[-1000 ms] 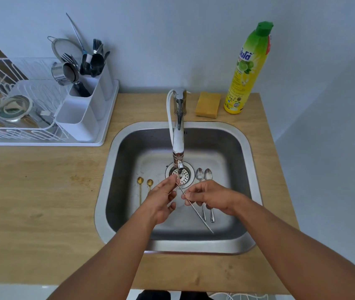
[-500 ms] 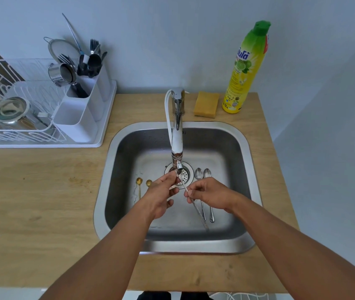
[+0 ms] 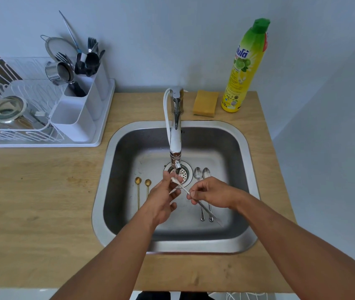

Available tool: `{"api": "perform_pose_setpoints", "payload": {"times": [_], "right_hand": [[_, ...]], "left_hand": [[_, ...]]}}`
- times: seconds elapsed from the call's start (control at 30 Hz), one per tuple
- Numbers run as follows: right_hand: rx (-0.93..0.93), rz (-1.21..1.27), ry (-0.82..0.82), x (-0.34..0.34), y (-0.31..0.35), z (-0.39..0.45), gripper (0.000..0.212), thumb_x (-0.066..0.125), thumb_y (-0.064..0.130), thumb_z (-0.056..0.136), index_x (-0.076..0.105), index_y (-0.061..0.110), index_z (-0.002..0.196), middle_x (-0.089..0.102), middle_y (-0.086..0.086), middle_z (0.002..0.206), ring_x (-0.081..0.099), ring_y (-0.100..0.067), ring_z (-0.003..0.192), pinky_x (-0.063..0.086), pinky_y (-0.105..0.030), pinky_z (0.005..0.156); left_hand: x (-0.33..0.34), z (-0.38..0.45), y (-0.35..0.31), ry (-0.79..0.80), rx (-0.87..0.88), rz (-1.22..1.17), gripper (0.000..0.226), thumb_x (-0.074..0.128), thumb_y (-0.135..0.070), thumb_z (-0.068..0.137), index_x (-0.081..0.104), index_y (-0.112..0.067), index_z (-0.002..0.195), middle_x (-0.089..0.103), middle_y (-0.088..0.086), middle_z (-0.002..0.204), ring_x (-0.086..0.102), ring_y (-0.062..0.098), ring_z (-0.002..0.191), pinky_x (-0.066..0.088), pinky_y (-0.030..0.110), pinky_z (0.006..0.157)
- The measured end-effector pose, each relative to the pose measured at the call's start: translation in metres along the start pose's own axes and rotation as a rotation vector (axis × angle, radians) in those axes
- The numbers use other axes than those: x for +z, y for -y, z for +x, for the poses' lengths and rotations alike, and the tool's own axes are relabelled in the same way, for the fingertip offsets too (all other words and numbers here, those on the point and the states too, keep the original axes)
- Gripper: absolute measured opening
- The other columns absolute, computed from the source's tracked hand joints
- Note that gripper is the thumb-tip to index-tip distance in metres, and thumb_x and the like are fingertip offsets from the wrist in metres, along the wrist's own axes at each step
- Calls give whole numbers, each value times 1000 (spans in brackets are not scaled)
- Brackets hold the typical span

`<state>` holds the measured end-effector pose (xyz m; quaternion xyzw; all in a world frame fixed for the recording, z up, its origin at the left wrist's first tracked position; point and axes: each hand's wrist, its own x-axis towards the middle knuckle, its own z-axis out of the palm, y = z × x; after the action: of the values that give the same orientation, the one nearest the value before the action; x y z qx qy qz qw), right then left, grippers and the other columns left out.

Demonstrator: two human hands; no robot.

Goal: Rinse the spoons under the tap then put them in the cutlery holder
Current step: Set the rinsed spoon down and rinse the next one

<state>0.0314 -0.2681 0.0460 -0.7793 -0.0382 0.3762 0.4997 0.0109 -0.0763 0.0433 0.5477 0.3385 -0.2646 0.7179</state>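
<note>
Head view shows the right hand [image 3: 212, 192] pinching 1 spoon [image 3: 185, 188] under the tap [image 3: 176, 135], left hand [image 3: 163, 198] rubbing its bowl (4 spoons [image 3: 202, 191] lie unrinsed in the sink [image 3: 243, 148]), none visibly added to the cutlery holder [image 3: 79, 113].

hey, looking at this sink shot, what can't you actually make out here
All in the head view:
- Spoon in the right hand: its bowl under the tap is a pale blur.
- Left hand: whether it grips the bowl, fingers overlap.
- Running water: too faint.
- Dish rack: cut by the left edge.
</note>
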Motion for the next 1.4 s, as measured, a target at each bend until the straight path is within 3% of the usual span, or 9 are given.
{"api": "perform_pose_setpoints", "payload": {"times": [0.1,0.2,0.27,0.5,0.73,0.9,1.0,1.2,1.4], "right_hand": [[-4,-47,-21,4,-1,0,16,67,20,100,79,11,92,79,8,88,73,-4,91,55,-26,92],[-43,-191,-58,14,3,3,18,70,30,96,76,24,80,75,11,77,64,5,69,49,-16,68],[-42,-209,-124,20,5,7,21,69,31,96,77,24,78,76,10,78,66,2,71,52,-21,70],[23,310,-235,14,12,17,14,67,30,100,79,22,103,81,7,92,72,-1,100,47,-24,100],[24,367,-232,23,18,24,18,63,23,103,78,14,106,82,4,93,72,3,83,51,-9,62],[42,445,-193,27,20,26,18,61,26,104,78,19,104,81,5,94,70,6,77,49,-8,59],[59,486,-158,31,20,26,19,61,26,104,78,19,105,81,5,95,70,5,76,49,-9,52],[25,395,-216,31,17,25,18,67,24,101,79,11,102,81,2,95,73,-6,93,47,-20,81],[33,459,-323,43,7,24,11,70,20,97,81,16,96,81,6,90,71,7,78,46,-20,78]], "left_hand": [[2,-2,-1,-106,33,29,37,54,-60,97,82,-37,99,72,-19,87,53,12,86,37,34,71],[8,-2,0,-185,73,67,34,59,-56,97,84,-35,87,70,-18,82,50,12,82,38,31,67],[9,1,-1,-198,76,74,43,53,-57,100,83,-31,83,73,-16,84,55,12,84,40,32,70],[-10,-6,13,160,18,384,44,32,-52,108,70,-33,123,77,-17,111,57,12,95,37,35,77],[-17,-8,19,209,30,429,30,52,-41,106,79,-33,113,69,-16,88,48,12,80,34,30,70],[-21,-13,12,298,-29,330,35,53,-49,103,71,-27,123,76,-9,115,57,14,97,34,35,78],[-18,-15,12,335,-47,279,34,57,-53,99,63,-26,119,75,-11,105,58,12,93,33,35,76],[-31,-11,6,206,82,605,17,66,-35,99,68,-18,98,80,-3,87,66,1,71,51,23,69],[-36,-2,-12,118,141,836,23,60,-40,101,71,-21,94,79,-4,83,65,9,81,48,30,75]]}}
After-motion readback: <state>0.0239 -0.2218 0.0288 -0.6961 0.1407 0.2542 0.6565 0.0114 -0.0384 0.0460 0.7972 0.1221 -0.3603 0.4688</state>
